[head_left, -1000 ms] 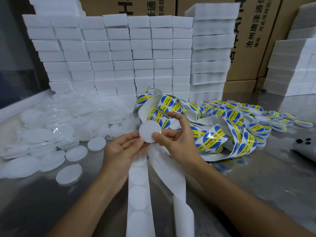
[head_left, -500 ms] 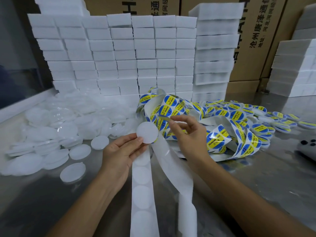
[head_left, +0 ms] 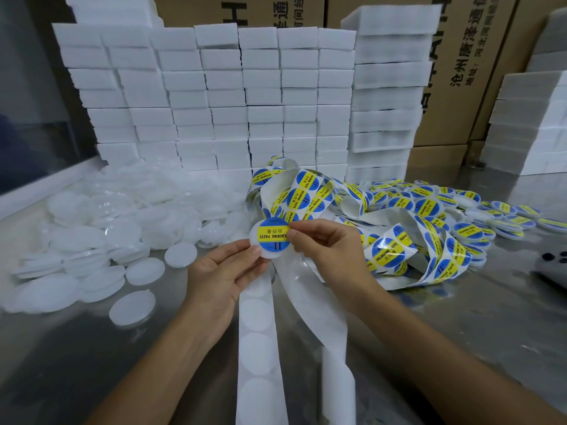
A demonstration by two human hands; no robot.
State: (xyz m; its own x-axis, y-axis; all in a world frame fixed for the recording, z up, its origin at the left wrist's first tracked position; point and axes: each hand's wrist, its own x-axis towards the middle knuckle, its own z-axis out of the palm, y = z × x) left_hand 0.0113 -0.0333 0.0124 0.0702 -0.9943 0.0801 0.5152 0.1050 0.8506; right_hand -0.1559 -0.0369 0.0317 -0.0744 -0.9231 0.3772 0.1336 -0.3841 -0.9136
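Note:
My left hand (head_left: 221, 277) holds a round white plastic lid (head_left: 266, 250) by its lower left edge, just above the metal table. My right hand (head_left: 325, 253) pinches a round blue-and-yellow "Soldering Paste" sticker (head_left: 272, 235) at its right edge and lays it over the lid's face. A tangled strip of the same stickers (head_left: 310, 194) lies behind the hands. Its empty white backing paper (head_left: 259, 342) runs down toward me between my forearms.
A heap of bare white lids (head_left: 101, 237) covers the table's left side. Labelled lids (head_left: 478, 216) lie spread at the right. Stacked white foam blocks (head_left: 233, 99) and cardboard boxes (head_left: 454, 65) stand behind. A phone (head_left: 555, 268) rests at the right edge.
My right hand reached back to the sticker strip, peeled off a sticker and brought it onto the lid. The left hand kept holding the lid in about the same place.

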